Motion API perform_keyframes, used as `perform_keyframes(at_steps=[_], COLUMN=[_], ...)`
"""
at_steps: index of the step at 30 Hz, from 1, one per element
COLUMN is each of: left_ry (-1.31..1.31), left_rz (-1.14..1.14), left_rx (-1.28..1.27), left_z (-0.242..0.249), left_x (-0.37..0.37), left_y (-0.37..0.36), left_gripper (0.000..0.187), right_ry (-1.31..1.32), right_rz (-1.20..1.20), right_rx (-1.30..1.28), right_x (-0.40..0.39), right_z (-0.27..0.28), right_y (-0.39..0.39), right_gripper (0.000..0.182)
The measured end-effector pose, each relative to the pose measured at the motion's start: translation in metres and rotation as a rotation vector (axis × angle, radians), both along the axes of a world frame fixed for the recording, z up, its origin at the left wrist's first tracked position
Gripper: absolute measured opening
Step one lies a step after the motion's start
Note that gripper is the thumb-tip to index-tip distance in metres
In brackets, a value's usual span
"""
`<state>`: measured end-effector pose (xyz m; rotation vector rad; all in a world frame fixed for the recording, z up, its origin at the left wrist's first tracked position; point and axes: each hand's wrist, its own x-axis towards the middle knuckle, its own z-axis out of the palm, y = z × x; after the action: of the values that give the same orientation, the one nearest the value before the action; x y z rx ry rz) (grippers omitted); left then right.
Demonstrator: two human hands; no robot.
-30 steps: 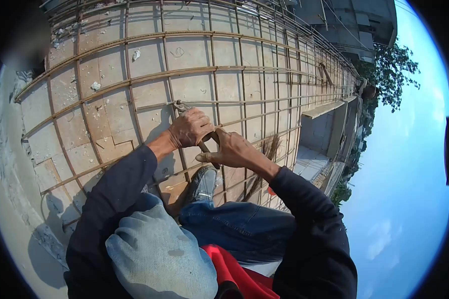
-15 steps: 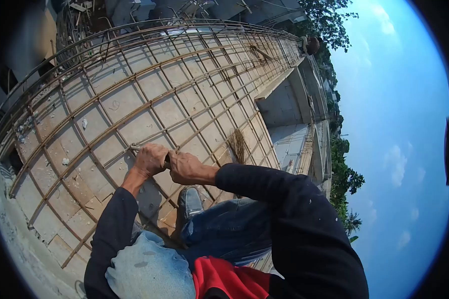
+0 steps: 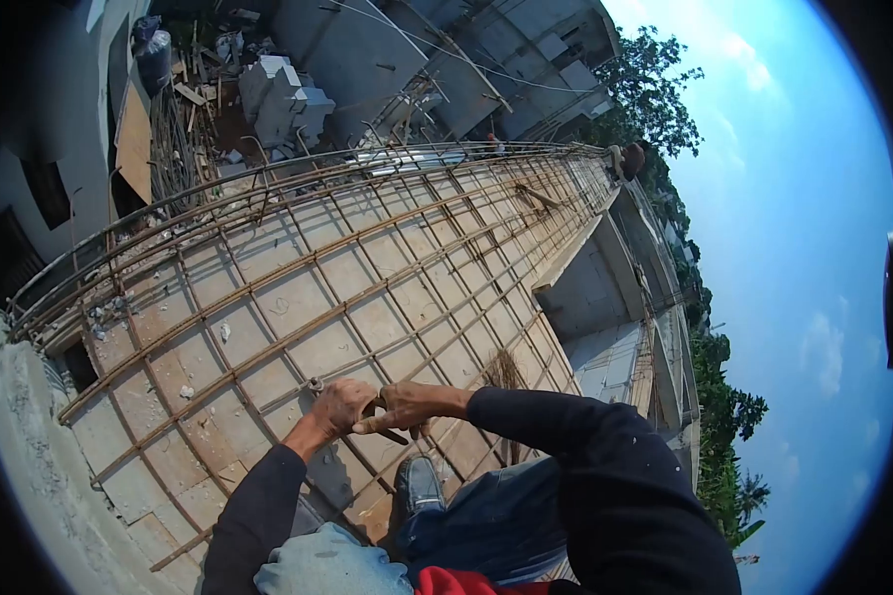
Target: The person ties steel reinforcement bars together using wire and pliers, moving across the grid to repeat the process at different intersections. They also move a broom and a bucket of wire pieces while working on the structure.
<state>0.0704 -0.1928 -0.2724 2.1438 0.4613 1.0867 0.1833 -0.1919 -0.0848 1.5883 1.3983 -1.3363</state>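
My left hand (image 3: pixel 343 406) is closed around a dark metal bar (image 3: pixel 396 436), whose end sticks out below the fingers. Pressed up against it, my right hand (image 3: pixel 407 405) has its fingers bent over the same bar. Just beyond the left knuckles, a small metal head (image 3: pixel 315 385) meets a steel rod of the rebar grid (image 3: pixel 313 256). Most of the bar is hidden inside my hands. Under them, my shoe (image 3: pixel 420 484) stands among the rods on the formwork boards.
A bundle of thin tie wire (image 3: pixel 504 371) lies on the grid to the right. A rough concrete edge (image 3: pixel 45 466) runs along the left. Beyond the far rods are rubble and grey blocks (image 3: pixel 283 99). Another person (image 3: pixel 627 161) is at the far end.
The view has tipped upward, so hands and grid sit lower in the picture. My right hand's fingers have shifted, and more of the bar's end shows below the hands.
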Motion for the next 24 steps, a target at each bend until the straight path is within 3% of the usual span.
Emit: perform_keyframes(at_steps=[1, 3, 4, 6, 8, 10, 11, 12, 13, 14, 17, 18, 21, 22, 24], left_ry=[0.025, 0.119, 0.216, 0.247, 0.298, 0.311, 0.103, -0.013, -0.118, -0.103, -0.064, -0.063, -0.049, -0.038, -0.049], left_rz=[-0.035, -0.115, -0.19, -0.211, -0.181, -0.143, 0.163, 0.343, 0.544, 0.549, 0.383, 0.397, 0.082, 0.083, 0.015], left_rx=[-0.058, -0.168, -0.284, -0.282, -0.33, -0.393, -0.132, 0.005, 0.132, 0.129, 0.026, 0.019, -0.039, -0.046, -0.202], left_z=[0.001, 0.008, 0.016, 0.025, 0.022, 0.013, 0.013, 0.009, 0.005, -0.003, -0.002, 0.003, 0.003, 0.004, 0.009], left_x=[0.003, 0.004, 0.001, -0.002, -0.003, -0.009, -0.009, -0.007, -0.004, 0.0, -0.003, -0.007, -0.015, -0.013, -0.006], left_y=[0.004, 0.016, 0.02, 0.021, 0.016, -0.001, -0.014, -0.025, -0.037, -0.036, -0.024, -0.016, 0.001, 0.008, 0.02], left_gripper=[0.024, 0.021, 0.019, 0.017, 0.023, 0.029, 0.031, 0.035, 0.039, 0.039, 0.028, 0.028, 0.023, 0.023, 0.022], right_ry=[0.004, 0.146, 0.151, -0.028, -0.005, 0.029, -0.01, 0.002, 0.11, 0.216, 0.421, 0.451, 0.203, 0.135, 0.414], right_rz=[-0.006, 0.643, 0.629, 0.493, 0.459, 0.273, -0.096, -0.089, -0.295, -0.5, -0.702, -0.659, -0.303, -0.107, 0.602], right_rx=[0.005, 0.617, 0.613, 0.509, 0.48, 0.198, 0.001, 0.0, -0.148, -0.302, -0.478, -0.488, -0.261, -0.042, 0.618], right_x=[0.003, 0.016, 0.021, 0.022, 0.026, 0.018, 0.011, 0.014, 0.02, 0.026, 0.039, 0.039, 0.025, 0.014, 0.015], right_z=[-0.005, -0.023, -0.034, -0.05, -0.049, -0.041, -0.025, -0.031, -0.042, -0.053, -0.068, -0.064, -0.027, -0.01, -0.017], right_y=[-0.003, -0.016, -0.018, -0.013, -0.011, -0.004, -0.003, -0.005, -0.008, -0.01, -0.017, -0.01, 0.018, 0.026, 0.024], right_gripper=[0.044, 0.044, 0.044, 0.034, 0.028, 0.027, 0.024, 0.024, 0.023, 0.021, 0.027, 0.037, 0.064, 0.072, 0.06])
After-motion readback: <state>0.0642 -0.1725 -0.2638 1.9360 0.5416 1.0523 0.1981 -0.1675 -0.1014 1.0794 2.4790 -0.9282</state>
